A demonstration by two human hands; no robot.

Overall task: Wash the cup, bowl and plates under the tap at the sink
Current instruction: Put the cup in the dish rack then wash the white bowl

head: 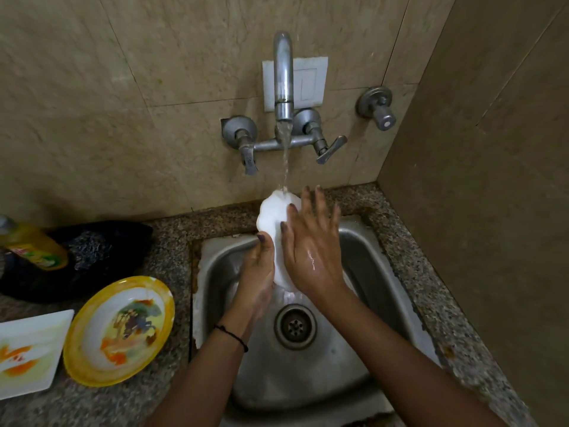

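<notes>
The white dish (272, 217), scallop-edged and either a plate or a bowl (I cannot tell which), is held tilted over the sink (363, 251) with its top edge in the stream (285, 161) from the tap (283, 87). The left hand (260, 266) grips its lower left edge, thumb on the front and the other fingers curled behind. The right hand (314, 251) lies flat on its face, fingers straight and spread, gripping nothing; it looks like rinsing by rubbing.

On the counter (172, 241) to the left sit a yellow plate (120, 331) and a square plate (27, 352), both smeared and probably unwashed. No cup is in view.

Risks as I judge them: only 1 hand truly holds the dish, and both hands are wet, so a hard rub could push it out of that grip and down into the steel basin. Water striking the tilted edge may also spray onto the wall and counter. A soap bottle (34, 245) lies well away from the sink.
</notes>
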